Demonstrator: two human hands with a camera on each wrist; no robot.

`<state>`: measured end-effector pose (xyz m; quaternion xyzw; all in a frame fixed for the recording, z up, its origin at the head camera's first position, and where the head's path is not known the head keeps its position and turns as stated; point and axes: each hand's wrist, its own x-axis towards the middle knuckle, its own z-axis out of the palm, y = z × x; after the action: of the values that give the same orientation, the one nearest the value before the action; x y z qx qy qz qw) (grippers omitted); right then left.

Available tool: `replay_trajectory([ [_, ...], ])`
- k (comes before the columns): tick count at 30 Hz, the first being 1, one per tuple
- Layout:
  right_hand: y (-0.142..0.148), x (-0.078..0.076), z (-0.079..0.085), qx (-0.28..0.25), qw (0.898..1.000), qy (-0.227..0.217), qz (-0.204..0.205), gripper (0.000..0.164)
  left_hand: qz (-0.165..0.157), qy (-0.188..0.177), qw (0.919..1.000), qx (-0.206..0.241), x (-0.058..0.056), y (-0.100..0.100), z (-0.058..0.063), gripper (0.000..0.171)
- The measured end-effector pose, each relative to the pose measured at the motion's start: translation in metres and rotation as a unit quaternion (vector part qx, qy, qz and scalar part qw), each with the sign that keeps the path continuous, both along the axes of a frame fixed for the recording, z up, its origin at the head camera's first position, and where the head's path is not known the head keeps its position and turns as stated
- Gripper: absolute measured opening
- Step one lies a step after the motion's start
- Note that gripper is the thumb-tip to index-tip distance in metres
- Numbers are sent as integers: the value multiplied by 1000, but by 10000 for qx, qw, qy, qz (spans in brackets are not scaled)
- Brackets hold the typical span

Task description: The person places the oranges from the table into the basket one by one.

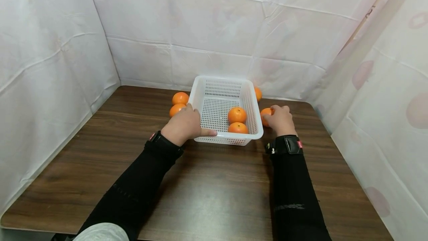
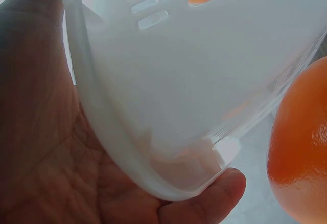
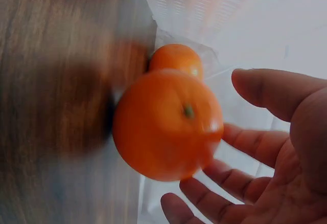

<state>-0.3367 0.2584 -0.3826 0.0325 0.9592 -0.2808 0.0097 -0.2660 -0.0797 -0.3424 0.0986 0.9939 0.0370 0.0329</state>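
A white perforated plastic basket (image 1: 230, 136) stands on the table with two oranges in it, one (image 1: 237, 115) behind the other (image 1: 238, 127). My left hand (image 1: 185, 125) holds the basket's near left corner, thumb along the front rim and fingers around the left side. My right hand (image 1: 282, 120) is at an orange (image 3: 166, 127) on the table to the right of the basket. Its fingertips touch or nearly touch the fruit's side, while the thumb (image 3: 260, 87) stands apart from it. Another orange (image 3: 176, 60) lies just beyond.
Left of the basket lie two more oranges, one (image 1: 180, 98) farther back and one (image 1: 176, 109) close to my left fingers. White cloth (image 1: 214, 25) walls in the brown wooden table (image 1: 207, 185) at the back and both sides.
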Motion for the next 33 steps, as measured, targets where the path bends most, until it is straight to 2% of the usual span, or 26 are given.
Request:
replay_trajectory([
  [6,2,-2,-6,-74,9998,-156,-98,77,-24,2,10000,-87,0,0,0,115],
  [15,-2,-12,-22,-195,9983,-310,444,81,14,-45,10000,-54,0,0,1,117],
  [18,-3,-14,-27,-262,9983,-194,479,76,3,-39,10000,-61,0,0,0,117],
  [22,-5,-14,-26,-125,9983,-171,545,61,-31,-20,10000,-92,0,0,0,117],
  [25,-6,-13,-22,97,9966,-384,722,55,-17,7,10000,-90,-1,0,-1,118],
  [33,-8,-9,-15,296,9913,-893,920,58,-42,24,9999,-101,0,0,-1,118],
])
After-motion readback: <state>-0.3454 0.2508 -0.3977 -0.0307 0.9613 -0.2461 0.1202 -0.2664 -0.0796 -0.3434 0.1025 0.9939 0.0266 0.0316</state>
